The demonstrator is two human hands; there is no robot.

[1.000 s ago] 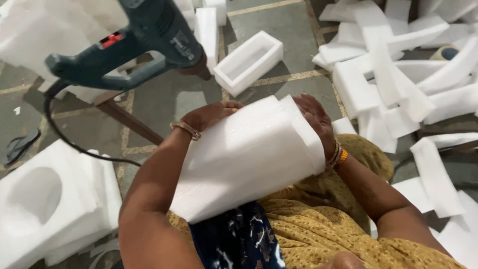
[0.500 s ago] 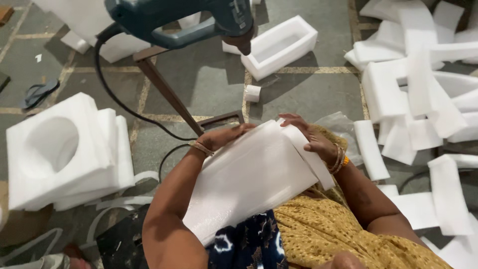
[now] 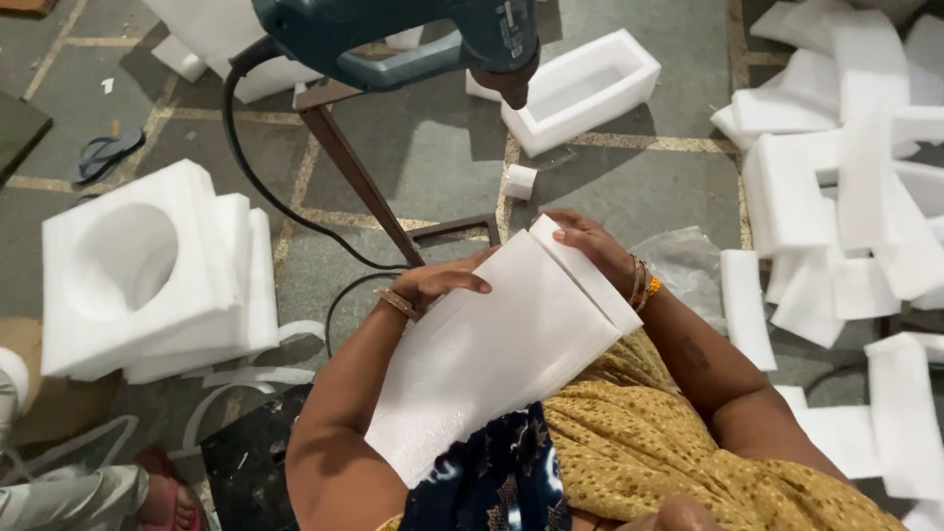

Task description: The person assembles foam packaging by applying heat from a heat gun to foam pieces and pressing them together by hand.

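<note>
Centre frame, left hand [image 3: 444, 283] and right hand [image 3: 590, 246] each hold a grip on the top edge of the white foam sheet [image 3: 492, 354] resting against the lap; thin foam could likely crease or snap under uneven thumb pressure.

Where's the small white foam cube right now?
In the head view, the foam cube lies on the floor near top centre, just below the heat gun, left of the open foam box and beyond the right hand.
</note>
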